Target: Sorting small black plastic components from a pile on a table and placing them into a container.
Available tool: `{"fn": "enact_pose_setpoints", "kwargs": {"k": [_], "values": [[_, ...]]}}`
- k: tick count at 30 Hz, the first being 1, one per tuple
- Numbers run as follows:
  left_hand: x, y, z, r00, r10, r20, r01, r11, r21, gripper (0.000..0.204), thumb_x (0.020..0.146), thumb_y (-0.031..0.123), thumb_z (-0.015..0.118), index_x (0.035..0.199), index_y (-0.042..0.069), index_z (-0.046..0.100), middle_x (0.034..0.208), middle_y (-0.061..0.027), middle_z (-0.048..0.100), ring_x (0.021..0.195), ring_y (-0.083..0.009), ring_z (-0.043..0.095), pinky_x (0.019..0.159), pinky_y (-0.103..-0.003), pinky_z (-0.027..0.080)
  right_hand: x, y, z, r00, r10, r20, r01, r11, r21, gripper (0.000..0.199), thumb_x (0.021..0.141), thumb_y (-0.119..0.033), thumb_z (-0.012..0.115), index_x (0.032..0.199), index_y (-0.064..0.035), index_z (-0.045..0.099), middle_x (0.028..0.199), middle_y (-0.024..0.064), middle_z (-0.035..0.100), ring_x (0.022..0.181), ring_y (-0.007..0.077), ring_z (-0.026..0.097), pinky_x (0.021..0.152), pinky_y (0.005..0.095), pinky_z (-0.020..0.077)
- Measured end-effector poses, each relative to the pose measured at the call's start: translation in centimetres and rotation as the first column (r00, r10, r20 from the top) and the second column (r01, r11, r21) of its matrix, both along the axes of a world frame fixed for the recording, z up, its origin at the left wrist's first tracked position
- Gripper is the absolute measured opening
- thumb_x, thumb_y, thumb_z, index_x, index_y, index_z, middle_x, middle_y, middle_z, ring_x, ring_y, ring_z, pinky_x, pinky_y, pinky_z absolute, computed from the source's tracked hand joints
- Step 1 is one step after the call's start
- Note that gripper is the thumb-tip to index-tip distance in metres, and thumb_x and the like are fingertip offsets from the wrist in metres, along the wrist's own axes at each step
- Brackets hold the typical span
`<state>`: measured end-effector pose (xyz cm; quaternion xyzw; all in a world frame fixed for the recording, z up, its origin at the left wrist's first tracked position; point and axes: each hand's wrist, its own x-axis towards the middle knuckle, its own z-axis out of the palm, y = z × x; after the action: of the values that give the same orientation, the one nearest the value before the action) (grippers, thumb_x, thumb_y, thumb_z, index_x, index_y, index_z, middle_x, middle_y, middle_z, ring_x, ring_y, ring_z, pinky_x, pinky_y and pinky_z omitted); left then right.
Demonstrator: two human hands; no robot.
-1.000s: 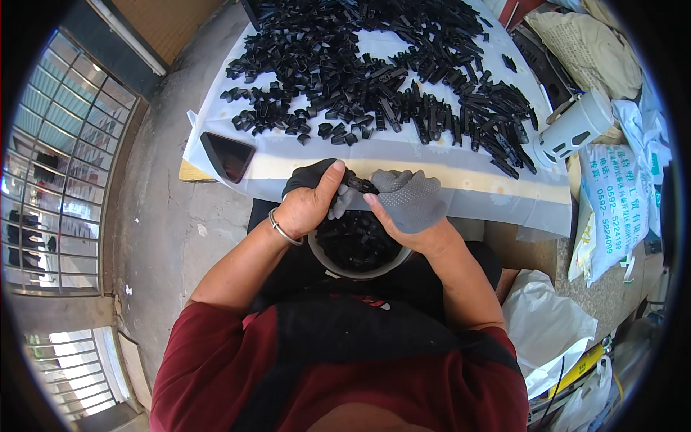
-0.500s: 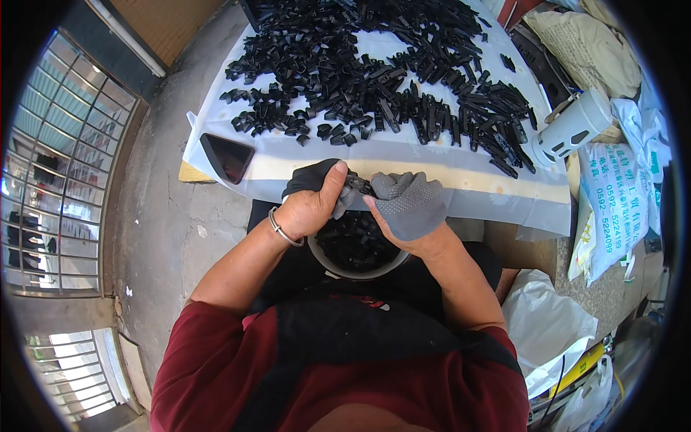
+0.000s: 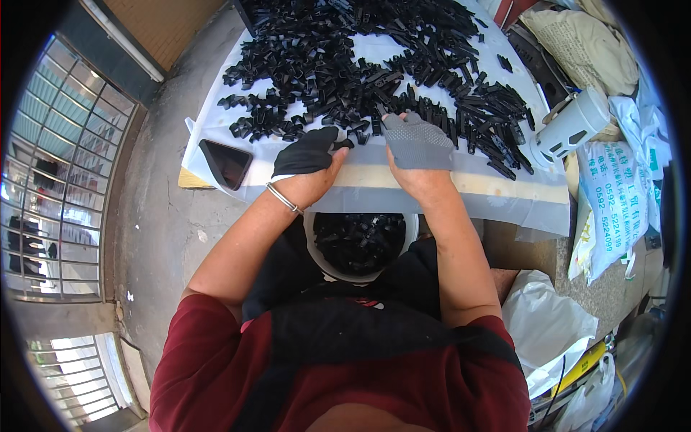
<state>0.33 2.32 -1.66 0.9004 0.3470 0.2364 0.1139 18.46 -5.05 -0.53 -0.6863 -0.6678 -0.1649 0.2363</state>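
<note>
At upper centre, our left hand point(image 3: 309, 153) pinched a black piece point(image 3: 344, 144), best held lightly; we couldn't tell what our right hand point(image 3: 419, 140) gripped.

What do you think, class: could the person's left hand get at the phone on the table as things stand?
Probably yes: the left hand is just right of the phone, with only white table covering visible between them. Whether it's holding something is hard to tell.

Small black plastic pieces point(image 3: 309, 72) lie far on a white-sheeted table point(image 3: 363, 176), a flat black rectangular phone point(image 3: 225, 164) near left.
</note>
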Motion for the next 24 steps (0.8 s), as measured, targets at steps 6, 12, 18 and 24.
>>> {"fn": "enact_pose_setpoints", "kwargs": {"k": [6,12,18,24], "values": [[3.8,1.5,-1.3,0.983,0.059,-0.172,-0.047,0.996,0.073,0.018,0.081,0.017,0.052,0.096,0.010,0.057,0.087,-0.0143,0.058,0.077,-0.0314,0.058,0.065,-0.041,0.047,0.1,3.8,-0.8,0.996,-0.063,0.056,0.074,0.971,-0.226,0.032,0.075,-0.013,0.058,0.107,-0.0079,0.054,0.085,0.0139,0.060,0.076,0.0313,0.060,0.065,0.0412,0.0484],[2.7,2.0,-2.2,0.994,-0.050,-0.092,0.064,0.987,0.148,0.014,0.080,0.015,0.052,0.091,0.009,0.059,0.084,-0.0132,0.059,0.077,-0.0310,0.058,0.066,-0.039,0.047,1.9,0.0,-0.9,0.887,0.153,-0.436,-0.104,0.985,0.134,0.028,0.076,-0.013,0.059,0.102,-0.0056,0.054,0.087,0.0151,0.059,0.079,0.0305,0.058,0.068,0.0383,0.0475],[3.0,2.0,-1.4,0.992,0.004,0.125,-0.007,1.000,0.024,0.018,0.081,0.021,0.052,0.094,0.010,0.059,0.087,-0.0139,0.062,0.080,-0.0305,0.059,0.070,-0.038,0.048,1.6,-4.2,-0.5,0.988,-0.126,-0.085,0.107,0.974,-0.200,0.023,0.078,-0.016,0.057,0.097,-0.0038,0.057,0.089,0.0137,0.059,0.084,0.0324,0.056,0.075,0.0401,0.0455],[2.4,1.3,-1.9,0.947,0.188,0.259,0.023,0.766,-0.642,0.018,0.084,0.014,0.056,0.098,0.004,0.063,0.083,-0.0020,0.064,0.066,-0.0105,0.056,0.058,-0.024,0.045,0.9,-4.5,-1.0,0.982,-0.114,-0.152,0.081,0.975,-0.209,0.023,0.081,-0.019,0.054,0.100,-0.0050,0.056,0.090,0.0148,0.059,0.083,0.0326,0.057,0.074,0.0417,0.0454]]}}
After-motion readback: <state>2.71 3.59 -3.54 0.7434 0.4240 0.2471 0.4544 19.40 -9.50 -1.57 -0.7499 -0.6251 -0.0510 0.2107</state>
